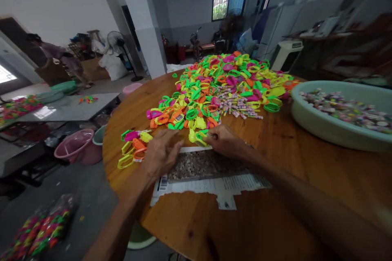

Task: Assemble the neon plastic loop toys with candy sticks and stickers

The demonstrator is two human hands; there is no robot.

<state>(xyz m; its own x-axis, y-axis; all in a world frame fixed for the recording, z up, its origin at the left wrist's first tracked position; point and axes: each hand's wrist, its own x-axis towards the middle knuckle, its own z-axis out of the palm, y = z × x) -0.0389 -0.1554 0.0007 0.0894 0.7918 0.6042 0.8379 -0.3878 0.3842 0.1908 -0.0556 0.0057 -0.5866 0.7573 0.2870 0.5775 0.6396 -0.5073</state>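
Observation:
A heap of bright plastic watch-like bands [196, 94] in green, yellow, orange and pink covers the middle of the round wooden table [190, 220]. My right hand [226, 140] is closed at the front of the heap, its fingertips on a green band [201, 136] beside yellow ones. My left hand [161, 153] has its fingers apart, with nothing visible in it, next to a small group of bands [134, 147] on its left. Between and below my hands, a speckled stone slab [199, 165] lies on torn printed paper [183, 186].
Thin patterned sticks [237, 104] lie against the heap. A pale green basin [330, 128] of small pieces stands on the right. At the left are a grey table [76, 108], a pink tub [76, 144], bagged bands [45, 228] on the floor and a bending person [58, 55].

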